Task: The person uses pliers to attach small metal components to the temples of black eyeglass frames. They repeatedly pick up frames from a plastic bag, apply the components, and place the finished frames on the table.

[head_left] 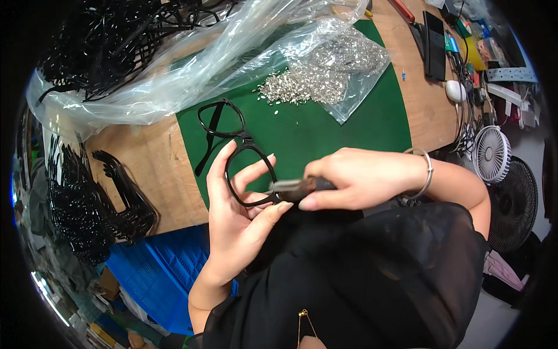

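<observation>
My left hand (235, 212) holds a black glasses frame (232, 136) by its nearer lens rim, thumb and fingers wrapped around it. One temple arm hangs down off the far side of the frame. My right hand (357, 177), with a silver bangle on the wrist, is closed around a small dark-handled tool (296, 187). The tool's metal tip touches the frame's near corner, at the hinge end, right beside my left fingertips. Both hands hover just above a green mat (325, 131).
A heap of small silver screws (302, 84) spills from a clear bag (349, 58) on the mat. A large clear plastic bag of black frames (128, 41) lies at top left. Stacked black frame parts (110, 198) sit left, a blue crate (157, 264) below. A phone, mouse and fans stand right.
</observation>
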The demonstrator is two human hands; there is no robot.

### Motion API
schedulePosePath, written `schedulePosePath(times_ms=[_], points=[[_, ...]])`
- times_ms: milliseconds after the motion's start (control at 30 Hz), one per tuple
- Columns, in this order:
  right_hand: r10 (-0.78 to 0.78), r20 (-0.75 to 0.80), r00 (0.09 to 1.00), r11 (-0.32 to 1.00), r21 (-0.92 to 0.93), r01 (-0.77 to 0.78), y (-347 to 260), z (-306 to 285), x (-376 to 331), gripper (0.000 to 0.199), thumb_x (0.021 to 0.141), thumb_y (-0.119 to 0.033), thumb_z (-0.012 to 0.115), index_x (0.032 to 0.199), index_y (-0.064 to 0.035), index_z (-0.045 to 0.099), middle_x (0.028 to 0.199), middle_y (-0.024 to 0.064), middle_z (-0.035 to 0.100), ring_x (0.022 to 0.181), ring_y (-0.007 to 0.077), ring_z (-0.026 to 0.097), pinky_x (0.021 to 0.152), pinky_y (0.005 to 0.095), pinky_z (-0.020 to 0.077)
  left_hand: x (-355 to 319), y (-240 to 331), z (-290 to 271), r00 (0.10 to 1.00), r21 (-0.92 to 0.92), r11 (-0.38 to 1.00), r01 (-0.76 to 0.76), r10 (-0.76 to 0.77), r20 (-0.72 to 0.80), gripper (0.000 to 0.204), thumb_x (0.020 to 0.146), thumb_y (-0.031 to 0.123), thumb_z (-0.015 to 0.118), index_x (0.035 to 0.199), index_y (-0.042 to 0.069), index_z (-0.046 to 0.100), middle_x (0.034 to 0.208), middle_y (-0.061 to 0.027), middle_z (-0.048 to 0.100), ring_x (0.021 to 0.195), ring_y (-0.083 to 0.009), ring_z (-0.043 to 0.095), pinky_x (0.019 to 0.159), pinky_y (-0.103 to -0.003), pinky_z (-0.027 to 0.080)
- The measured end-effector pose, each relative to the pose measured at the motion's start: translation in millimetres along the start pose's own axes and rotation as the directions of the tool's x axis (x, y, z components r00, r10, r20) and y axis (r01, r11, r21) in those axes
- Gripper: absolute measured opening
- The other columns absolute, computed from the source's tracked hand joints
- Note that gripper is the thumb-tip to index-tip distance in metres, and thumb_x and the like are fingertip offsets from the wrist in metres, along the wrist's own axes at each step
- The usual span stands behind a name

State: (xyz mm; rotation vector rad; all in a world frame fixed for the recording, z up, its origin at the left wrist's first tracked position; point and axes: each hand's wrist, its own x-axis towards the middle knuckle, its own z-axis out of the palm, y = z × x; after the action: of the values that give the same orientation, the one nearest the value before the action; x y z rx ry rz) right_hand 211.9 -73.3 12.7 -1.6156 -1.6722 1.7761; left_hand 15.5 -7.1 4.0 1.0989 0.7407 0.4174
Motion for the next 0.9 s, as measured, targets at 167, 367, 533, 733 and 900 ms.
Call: schedulePosePath(times_ms=[167,367,533,733,900], points=[[-0.147,-0.435,0.888,0.95,-0.312,0.005,44.6,24.4,13.0,0.02,0.075,-0.017,0.062,0.082,-0.0005,0.052,0.074,0.015,0.054,0.074,0.0321,0.054,0.067,0.0386,0.0438,11.2,-10.3,-0.8,0.999,0.127,0.991,-0.051,0.049,0.025,0.084,0.07,-0.011,0.062,0.135,0.008,0.013,0.117,-0.0165,0.046,0.076,-0.0079,0.055,0.064,-0.018,0.047],[-0.2,-0.534,0.821,0.946,-0.325,0.019,56.7,3.1,20.3,0.013,0.07,-0.006,0.057,0.081,-0.0022,0.053,0.073,0.0151,0.056,0.074,0.0333,0.057,0.066,0.0411,0.0461,-20.0,-36.6,-27.5,0.965,0.047,0.968,-0.247,0.241,0.098,0.087,0.067,-0.006,0.065,0.133,0.009,0.01,0.113,-0.0174,0.043,0.065,-0.0096,0.05,0.06,-0.02,0.045],[-0.231,-0.546,0.805,0.866,-0.493,-0.086,59.0,-9.0,50.0,0.011,0.072,-0.006,0.055,0.082,-0.0014,0.052,0.072,0.0163,0.055,0.072,0.0352,0.057,0.065,0.0424,0.0458,-24.5,-37.8,-5.8,0.979,0.085,0.981,-0.175,0.183,-0.091,0.073,0.077,-0.009,0.054,0.133,0.007,0.011,0.114,-0.0185,0.046,0.072,-0.0128,0.056,0.069,-0.023,0.048],[-0.194,-0.526,0.828,0.854,-0.506,-0.122,62.0,-11.2,46.7,0.012,0.072,-0.007,0.057,0.079,0.0009,0.051,0.072,0.0164,0.056,0.074,0.033,0.057,0.067,0.0417,0.0459,-30.5,-28.6,-20.1,0.987,-0.279,0.956,0.087,-0.044,0.156,0.095,0.064,-0.02,0.051,0.137,0.017,0.002,0.122,-0.0182,0.04,0.093,-0.0234,0.057,0.08,-0.032,0.047],[-0.253,-0.527,0.811,0.835,-0.543,-0.092,61.7,-4.8,52.4,0.015,0.072,-0.007,0.06,0.084,-0.0013,0.051,0.076,0.0145,0.054,0.075,0.0333,0.054,0.065,0.04,0.0431,-18.6,-30.1,-11.4,0.961,-0.298,0.918,0.263,-0.222,0.164,0.019,0.086,0.004,0.045,0.101,0.009,0.035,0.106,-0.0131,0.048,0.088,-0.0205,0.057,0.08,-0.035,0.047]])
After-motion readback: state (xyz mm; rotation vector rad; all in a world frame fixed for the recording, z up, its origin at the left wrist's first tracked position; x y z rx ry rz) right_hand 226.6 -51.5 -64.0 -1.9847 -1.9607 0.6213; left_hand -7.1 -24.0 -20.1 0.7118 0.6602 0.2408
